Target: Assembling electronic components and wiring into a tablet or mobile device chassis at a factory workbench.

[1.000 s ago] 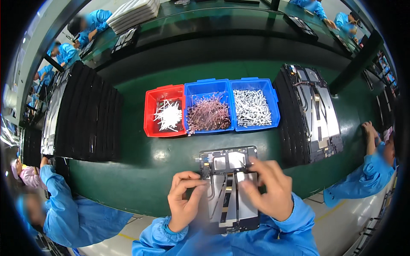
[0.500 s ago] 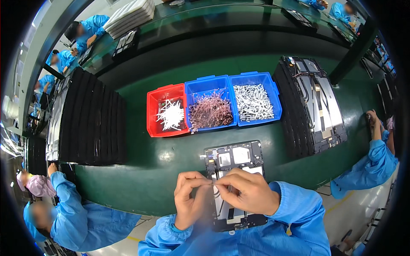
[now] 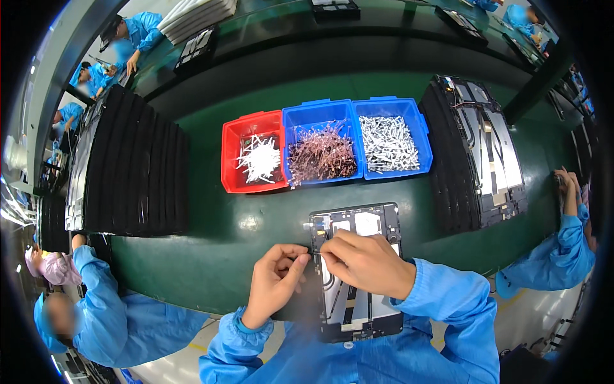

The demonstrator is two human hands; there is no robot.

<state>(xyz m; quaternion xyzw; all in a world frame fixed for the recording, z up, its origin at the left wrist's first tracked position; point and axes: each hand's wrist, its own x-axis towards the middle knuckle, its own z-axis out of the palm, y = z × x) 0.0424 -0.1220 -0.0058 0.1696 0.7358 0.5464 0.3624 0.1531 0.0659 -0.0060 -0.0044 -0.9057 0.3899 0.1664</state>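
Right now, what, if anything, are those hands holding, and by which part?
Cannot be told: the left hand and right hand nearly meet over the opened tablet, but anything pinched there is too small to make out.

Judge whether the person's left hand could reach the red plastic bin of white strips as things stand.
Probably yes: only glossy green tabletop shows between the left hand and the red bin, whose top is open. Whether the hand's fingers pinch something small is hard to tell.
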